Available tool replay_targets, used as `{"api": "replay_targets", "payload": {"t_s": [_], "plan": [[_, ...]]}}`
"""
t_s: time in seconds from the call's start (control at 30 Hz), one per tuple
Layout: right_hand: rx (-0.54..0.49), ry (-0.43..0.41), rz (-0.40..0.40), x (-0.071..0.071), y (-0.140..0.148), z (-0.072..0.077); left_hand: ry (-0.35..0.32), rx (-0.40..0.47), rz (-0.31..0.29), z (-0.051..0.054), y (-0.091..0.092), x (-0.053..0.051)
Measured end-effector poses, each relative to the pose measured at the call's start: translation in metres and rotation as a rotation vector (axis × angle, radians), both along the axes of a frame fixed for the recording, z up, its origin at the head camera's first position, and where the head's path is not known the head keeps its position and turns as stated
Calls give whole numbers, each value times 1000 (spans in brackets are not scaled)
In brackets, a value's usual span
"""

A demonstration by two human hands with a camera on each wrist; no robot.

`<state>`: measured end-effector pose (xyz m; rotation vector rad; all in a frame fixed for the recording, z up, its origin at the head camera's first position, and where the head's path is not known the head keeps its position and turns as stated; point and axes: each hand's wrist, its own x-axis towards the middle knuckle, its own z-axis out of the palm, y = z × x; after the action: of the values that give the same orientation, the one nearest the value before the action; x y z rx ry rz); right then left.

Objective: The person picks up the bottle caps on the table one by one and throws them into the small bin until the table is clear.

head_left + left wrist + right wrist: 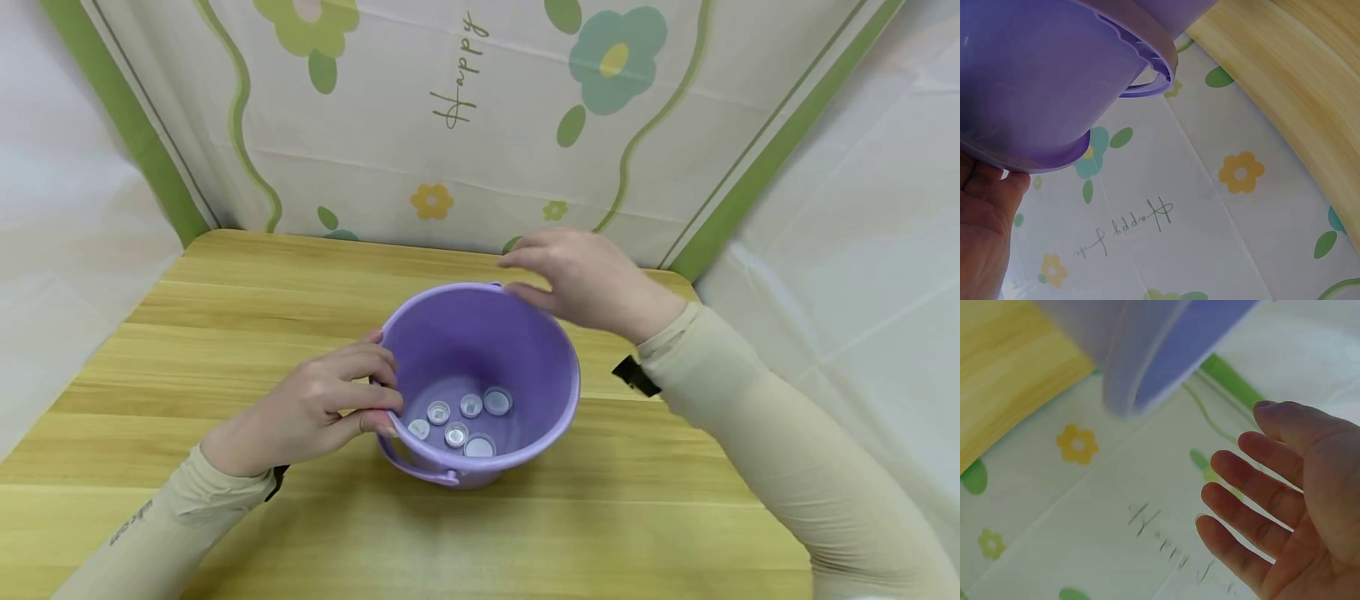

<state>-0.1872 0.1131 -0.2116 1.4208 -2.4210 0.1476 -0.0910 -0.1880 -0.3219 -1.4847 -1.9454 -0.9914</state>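
A purple plastic bucket (480, 333) stands on the table, with several small round discs (497, 402), pale with clear rims, lying on its bottom. At the bucket's left rim, my left hand (322, 404) grips the edge between thumb and fingers; the left wrist view also shows this hand (985, 231) at the rim of the bucket (1035, 81). Just above the far right rim is my right hand (581, 275), holding nothing. In the right wrist view its fingers (1254, 528) are spread and apart from the bucket (1166, 356).
The bucket's handle (420, 473) hangs down at the near left side. Beneath is a wood-grain table (247, 317). Behind its far edge hangs a white cloth (510, 158) with printed flowers and green borders; pale sheets (847, 275) flank both sides.
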Motion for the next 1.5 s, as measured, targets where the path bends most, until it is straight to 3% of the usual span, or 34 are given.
{"api": "replay_targets", "payload": {"t_s": [0.17,0.37,0.53,0.77,1.07,1.23,1.5], "plan": [[-36,-33,-117,-15,33,9,-1,3,4,0,0,0],[-45,-92,-296,-30,75,7,1,5,4,0,0,0],[-37,-162,-403,-45,109,-5,5,5,2,0,0,0],[-28,-374,-551,-57,149,-30,8,-5,-6,0,0,-2],[-7,-536,-613,-75,185,-64,3,-7,-7,-1,-1,-2],[54,-631,-594,-84,196,-85,3,-9,-10,0,-1,-2],[16,-658,-578,-99,206,-120,2,-2,-16,0,0,-2]]}}
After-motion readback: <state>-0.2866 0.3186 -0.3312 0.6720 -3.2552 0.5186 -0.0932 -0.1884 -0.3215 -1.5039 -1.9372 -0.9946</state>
